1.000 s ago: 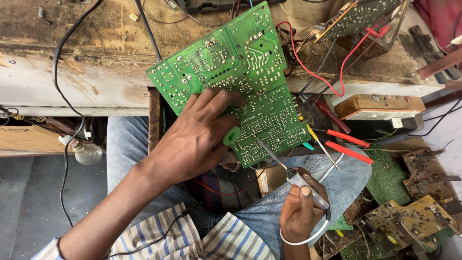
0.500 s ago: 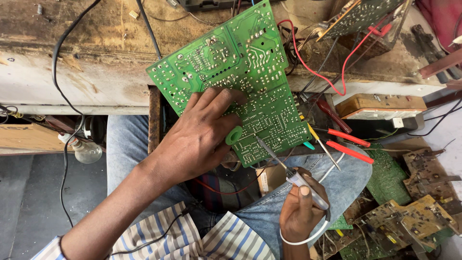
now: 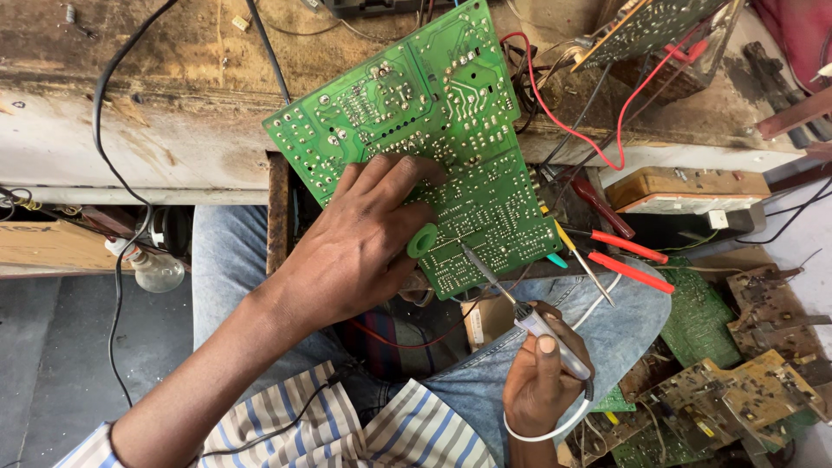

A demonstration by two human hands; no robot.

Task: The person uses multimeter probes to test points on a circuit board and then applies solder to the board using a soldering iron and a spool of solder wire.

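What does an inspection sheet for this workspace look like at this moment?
Surface: worn, stained wooden bench edge.
Job's things: green circuit board, solder side up; soldering iron tip on it.
Clutter: red-handled pliers, scrap boards, clear bulb.
Hands: left hand flat on the board; right hand grips the iron.
Cables: black cables, red wires, white cord.
Surroundings: blue jeans, grey floor.

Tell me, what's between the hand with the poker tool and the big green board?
In the head view, only the soldering iron bridges it: the right hand holds its handle, and its thin metal shaft reaches up to the green circuit board. Behind it lies blue denim.
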